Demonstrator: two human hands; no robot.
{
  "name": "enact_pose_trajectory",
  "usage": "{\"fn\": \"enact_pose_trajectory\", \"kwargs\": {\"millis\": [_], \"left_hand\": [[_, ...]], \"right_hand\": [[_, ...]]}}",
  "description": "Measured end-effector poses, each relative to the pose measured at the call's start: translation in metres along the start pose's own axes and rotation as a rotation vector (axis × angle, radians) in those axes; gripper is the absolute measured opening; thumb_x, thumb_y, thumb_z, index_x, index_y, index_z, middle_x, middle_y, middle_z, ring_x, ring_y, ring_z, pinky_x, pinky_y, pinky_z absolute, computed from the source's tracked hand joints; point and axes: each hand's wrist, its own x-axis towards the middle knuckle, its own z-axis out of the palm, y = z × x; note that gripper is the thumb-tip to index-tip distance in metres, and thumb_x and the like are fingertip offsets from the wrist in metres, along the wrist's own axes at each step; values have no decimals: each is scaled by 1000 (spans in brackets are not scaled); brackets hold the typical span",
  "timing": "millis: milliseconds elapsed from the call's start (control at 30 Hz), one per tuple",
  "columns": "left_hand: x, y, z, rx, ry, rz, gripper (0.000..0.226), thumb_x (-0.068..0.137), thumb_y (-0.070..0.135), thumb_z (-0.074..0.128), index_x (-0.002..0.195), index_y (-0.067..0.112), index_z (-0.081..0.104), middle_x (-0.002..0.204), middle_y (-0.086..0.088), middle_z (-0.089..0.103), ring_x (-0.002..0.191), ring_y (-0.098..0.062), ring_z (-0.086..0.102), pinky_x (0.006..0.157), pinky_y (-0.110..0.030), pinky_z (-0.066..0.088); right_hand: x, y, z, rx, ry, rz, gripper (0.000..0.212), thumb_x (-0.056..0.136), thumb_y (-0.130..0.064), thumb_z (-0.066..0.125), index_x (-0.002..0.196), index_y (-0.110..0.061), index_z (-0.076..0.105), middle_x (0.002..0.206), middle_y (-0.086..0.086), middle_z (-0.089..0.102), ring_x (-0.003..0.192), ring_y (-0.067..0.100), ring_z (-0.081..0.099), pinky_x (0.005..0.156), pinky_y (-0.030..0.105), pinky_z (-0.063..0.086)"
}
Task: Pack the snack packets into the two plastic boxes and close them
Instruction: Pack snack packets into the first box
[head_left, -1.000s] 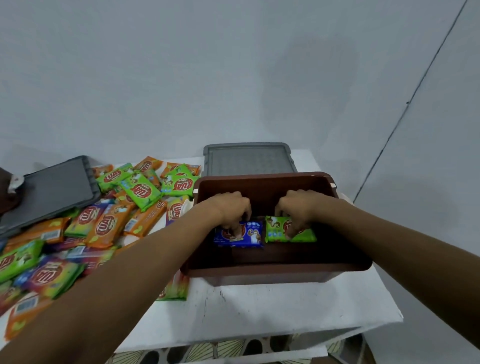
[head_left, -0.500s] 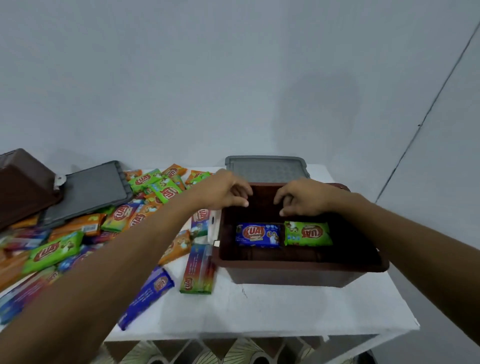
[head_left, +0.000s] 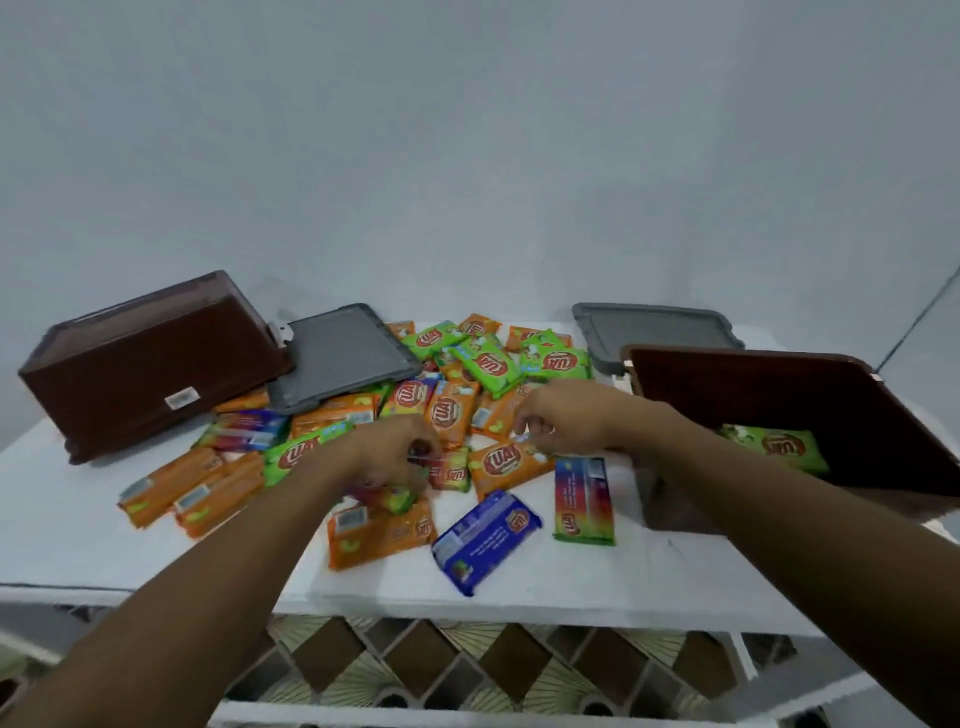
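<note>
The left hand (head_left: 395, 457) has its fingers curled down on the pile, pinching the end of a small green-and-red packet (head_left: 451, 471). The right hand (head_left: 566, 421) hangs with its fingers curled over an orange packet (head_left: 506, 461); blur hides whether it grips. Half a second ago both hands were over the open box; now both are out over the loose packets.

At 5 o'clock of the hands lie one blue packet (head_left: 485, 540), long axis running 8 to 2 o'clock, and one rainbow packet (head_left: 582, 499), long axis 12 to 6. The heap (head_left: 483, 364) behind them, orange, green and blue, overlaps too much to count.

There are two brown boxes. The open box (head_left: 753, 384) is at 3 o'clock with one green packet (head_left: 779, 447) showing inside. The tipped box (head_left: 150, 364) is at 10 o'clock. Two grey lids lie flat on the white table (head_left: 67, 519): one (head_left: 343, 358) beside the tipped box, one (head_left: 654, 330) behind the open box.
</note>
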Motion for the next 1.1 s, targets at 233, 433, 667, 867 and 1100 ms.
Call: {"fn": "enact_pose_trajectory", "kwargs": {"millis": [233,433,667,867,1100], "left_hand": [[-19,-37,-1,-48,-103,114,87,63,49,85,139,30,46,145,5,36,134,-17,35,111,-36,33],[-15,-44,0,-19,-5,122,69,65,55,81,121,25,52,118,6,50,104,-15,50,84,-30,45],[-14,-29,-24,-355,70,109,58,83,58,64,121,18,49,124,3,53,111,-18,52,91,-33,44],[-5,-11,-38,-405,11,78,72,90,56,52,144,10,36,150,-8,39,136,-25,40,106,-30,36],[24,62,-79,-681,55,178,48,90,52,56,116,12,59,122,-10,62,115,-19,57,109,-48,40]], "right_hand": [[32,-20,48,-22,-139,181,69,85,-38,67,146,-25,38,148,2,40,134,22,38,110,42,36],[42,-20,50,-37,-202,261,78,77,-46,74,144,-28,37,143,3,41,133,26,35,110,46,33],[44,-20,15,199,-157,199,39,86,-20,69,121,-22,51,116,-1,56,104,19,56,84,32,45],[11,-1,-39,471,-188,201,38,86,-19,69,122,-20,57,110,-3,64,88,7,63,68,16,48],[-58,60,-70,713,-34,261,20,88,-23,69,106,-14,66,96,1,75,79,10,70,67,20,53]]}}
